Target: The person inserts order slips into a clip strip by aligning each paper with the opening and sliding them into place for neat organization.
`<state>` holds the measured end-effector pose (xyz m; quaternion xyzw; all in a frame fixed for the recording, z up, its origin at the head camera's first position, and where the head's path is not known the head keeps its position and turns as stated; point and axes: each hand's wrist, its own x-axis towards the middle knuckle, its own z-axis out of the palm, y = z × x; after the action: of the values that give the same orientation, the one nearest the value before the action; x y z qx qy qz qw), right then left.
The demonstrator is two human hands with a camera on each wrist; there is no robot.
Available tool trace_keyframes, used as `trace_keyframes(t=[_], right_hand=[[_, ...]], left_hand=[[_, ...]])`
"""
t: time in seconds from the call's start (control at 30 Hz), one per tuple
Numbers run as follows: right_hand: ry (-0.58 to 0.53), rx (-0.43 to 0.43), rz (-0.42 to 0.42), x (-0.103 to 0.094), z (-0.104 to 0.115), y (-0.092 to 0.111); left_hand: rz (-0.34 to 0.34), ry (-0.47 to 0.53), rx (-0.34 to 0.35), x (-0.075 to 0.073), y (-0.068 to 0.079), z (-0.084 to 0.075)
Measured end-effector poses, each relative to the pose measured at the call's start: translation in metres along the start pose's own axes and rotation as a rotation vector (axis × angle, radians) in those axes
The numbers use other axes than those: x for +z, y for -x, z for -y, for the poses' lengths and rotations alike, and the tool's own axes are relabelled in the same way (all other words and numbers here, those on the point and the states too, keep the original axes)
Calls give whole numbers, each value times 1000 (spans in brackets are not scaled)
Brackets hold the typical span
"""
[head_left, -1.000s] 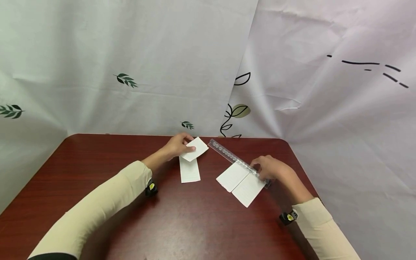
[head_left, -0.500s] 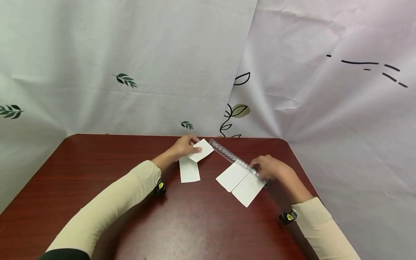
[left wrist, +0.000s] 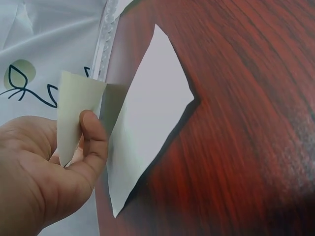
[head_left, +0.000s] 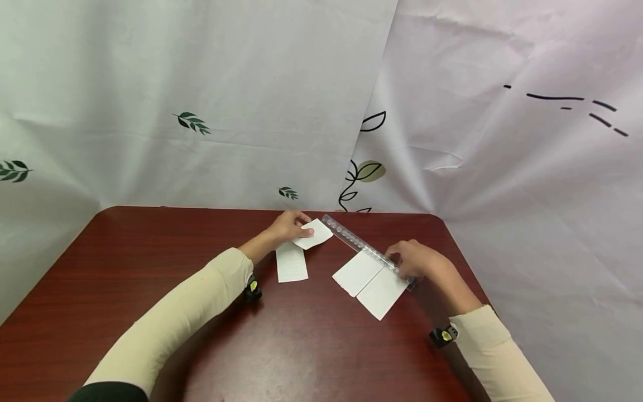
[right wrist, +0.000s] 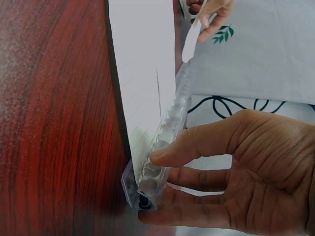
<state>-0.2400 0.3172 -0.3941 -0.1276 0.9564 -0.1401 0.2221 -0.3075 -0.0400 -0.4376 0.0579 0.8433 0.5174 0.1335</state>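
My left hand (head_left: 286, 228) pinches a small white paper piece (head_left: 317, 232) between thumb and fingers, beside the far end of a clear plastic strip (head_left: 351, 237) with a row of round bumps. Below that hand lies another white paper piece (head_left: 291, 267), partly covered by the held one. My right hand (head_left: 419, 260) grips the strip's near end; in the right wrist view the thumb (right wrist: 170, 153) presses its bumpy top and the other fingers lie along its far side. Two paper pieces, one left (head_left: 358, 273) and one right (head_left: 383, 293), lie side by side with their upper edges at the strip.
The dark red wooden table (head_left: 281, 346) has a rounded far edge close behind both hands. White cloth (head_left: 241, 84) printed with leaves hangs behind and to the right of it. A wrist camera (head_left: 253, 290) sits on the left wrist and a similar one (head_left: 443, 336) on the right.
My left hand has moved right with its paper piece, up to the strip's far end, uncovering more of the lying piece. The right hand has stayed in place on the strip.
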Motion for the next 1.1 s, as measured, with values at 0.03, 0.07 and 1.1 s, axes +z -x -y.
trace_keyframes(t=[0.03,0.07,1.1], right_hand=[[5,-1,0,0,0,0],[4,3,-1,0,0,0],[-22,8,5,0,0,-1]], left_hand=[[4,11,-4,0,-1,1],[9,20,-6,0,-2,2],[53,-27,-5,13,-19,-2]])
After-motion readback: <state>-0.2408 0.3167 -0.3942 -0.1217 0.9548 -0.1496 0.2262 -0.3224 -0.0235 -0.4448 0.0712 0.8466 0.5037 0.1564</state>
